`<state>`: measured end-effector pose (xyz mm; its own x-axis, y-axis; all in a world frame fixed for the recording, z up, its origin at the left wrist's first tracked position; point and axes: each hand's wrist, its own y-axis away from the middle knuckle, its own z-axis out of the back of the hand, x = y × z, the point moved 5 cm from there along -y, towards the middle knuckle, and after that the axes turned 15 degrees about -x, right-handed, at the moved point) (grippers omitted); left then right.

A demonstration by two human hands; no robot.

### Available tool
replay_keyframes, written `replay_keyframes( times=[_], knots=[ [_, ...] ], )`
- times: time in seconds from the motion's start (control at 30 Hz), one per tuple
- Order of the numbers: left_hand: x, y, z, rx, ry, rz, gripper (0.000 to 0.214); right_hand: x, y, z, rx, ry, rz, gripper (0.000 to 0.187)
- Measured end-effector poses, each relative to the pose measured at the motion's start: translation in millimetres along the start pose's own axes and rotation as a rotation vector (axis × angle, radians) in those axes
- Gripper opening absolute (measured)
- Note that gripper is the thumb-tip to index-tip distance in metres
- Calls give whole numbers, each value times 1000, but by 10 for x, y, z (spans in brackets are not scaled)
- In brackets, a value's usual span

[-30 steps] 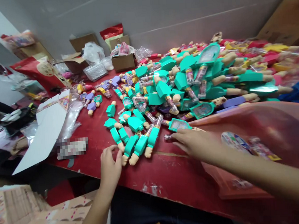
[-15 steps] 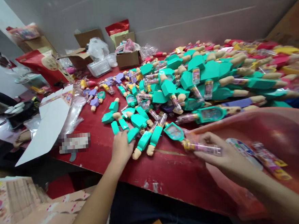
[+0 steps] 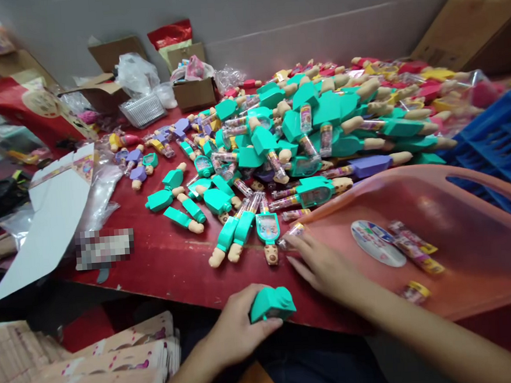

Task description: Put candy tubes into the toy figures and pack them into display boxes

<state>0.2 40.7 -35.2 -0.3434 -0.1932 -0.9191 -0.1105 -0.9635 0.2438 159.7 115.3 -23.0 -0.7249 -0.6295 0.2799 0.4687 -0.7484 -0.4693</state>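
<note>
workbench [image 3: 173,261]: toy pile [image 3: 321,128] on top | plastic tray [image 3: 460,241] right | cardboard box [image 3: 194,93] behind

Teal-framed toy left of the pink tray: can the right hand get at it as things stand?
Probably yes. The right hand is close beside the teal-framed toy, with only a small clear tube at its fingertips between them. Nothing bigger blocks.

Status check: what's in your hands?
Left hand holding teal toy piece. Right hand open, at clear tube. Pink plastic bin just beyond it.

The left hand [image 3: 239,327] grips a teal plastic toy [image 3: 272,304]; a clear tube [image 3: 292,234] lies beside the right hand [image 3: 324,265].
</note>
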Motion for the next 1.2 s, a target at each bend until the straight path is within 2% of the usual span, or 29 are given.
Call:
replay_keyframes(
  times=[0.1,0.17,0.23,0.3,0.37,0.43,0.5,0.57,0.63,0.73,0.83,0.9,1.0,1.1,1.2],
  knots=[
    [26,-61,-6,9,-35,19,33,-36,-180,-35,75,262,61,28],
    [57,-82,44,-46,68,108,40,-73,-284,-52,122,362,88,24],
    [102,-53,101,-105,194,238,51,-79,-340,3,112,342,100,22],
    [127,25,128,-75,262,352,60,-29,-319,137,81,182,88,20],
    [109,116,133,19,297,406,64,61,-225,300,101,-128,15,17],
    [68,184,123,108,345,405,61,157,-96,441,155,-485,-135,19],
    [41,215,96,150,403,398,57,214,35,521,184,-778,-366,28],
    [35,225,46,175,442,405,56,234,153,546,174,-955,-579,29],
    [30,228,-3,195,460,419,59,263,236,547,209,-981,-633,23],
    [-19,240,-31,242,434,421,56,324,286,565,320,-860,-477,15],
    [-106,253,-2,275,375,365,44,371,314,564,464,-713,-301,11],
    [-143,263,17,279,350,334,39,404,325,560,517,-544,-107,11],
    [-142,273,16,274,368,350,38,445,309,602,419,-317,166,18],
    [-145,260,-8,287,327,338,35,479,267,704,291,-280,234,23],
    [-184,259,-59,345,187,287,33,572,261,768,326,-309,293,26]
  ],
)
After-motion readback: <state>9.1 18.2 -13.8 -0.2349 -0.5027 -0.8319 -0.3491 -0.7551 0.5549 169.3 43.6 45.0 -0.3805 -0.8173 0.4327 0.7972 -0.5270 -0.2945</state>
